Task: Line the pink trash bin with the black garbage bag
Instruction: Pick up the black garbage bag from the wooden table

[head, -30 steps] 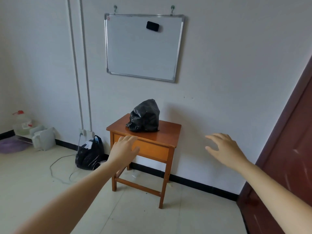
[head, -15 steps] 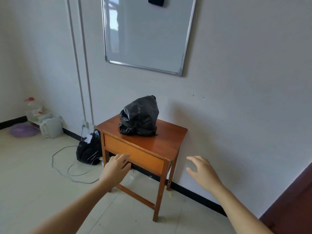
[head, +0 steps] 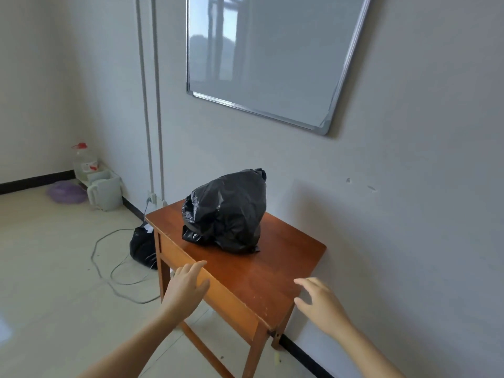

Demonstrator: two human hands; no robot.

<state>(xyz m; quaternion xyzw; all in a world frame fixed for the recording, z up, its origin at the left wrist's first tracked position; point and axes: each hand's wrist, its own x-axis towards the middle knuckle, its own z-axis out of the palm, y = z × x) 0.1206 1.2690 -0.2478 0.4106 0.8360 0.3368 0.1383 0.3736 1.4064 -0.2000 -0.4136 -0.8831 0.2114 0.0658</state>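
Head view: the black garbage bag [head: 227, 211] is seen bunched at the table [head: 272, 271] back — both hands, left hand [head: 188, 289] and right hand [head: 317, 302], are held spread, empty, at its near edge.

Soft daylight fills the room; the whiteboard [head: 261, 58] mirrors a bright window, and edges bow outward, slightly soft.

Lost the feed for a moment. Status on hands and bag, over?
Left hand open, at table front edge. Right hand open, by table's right corner. Black bag bunched on tabletop, untouched. No pink bin in view. Path to bag clear.
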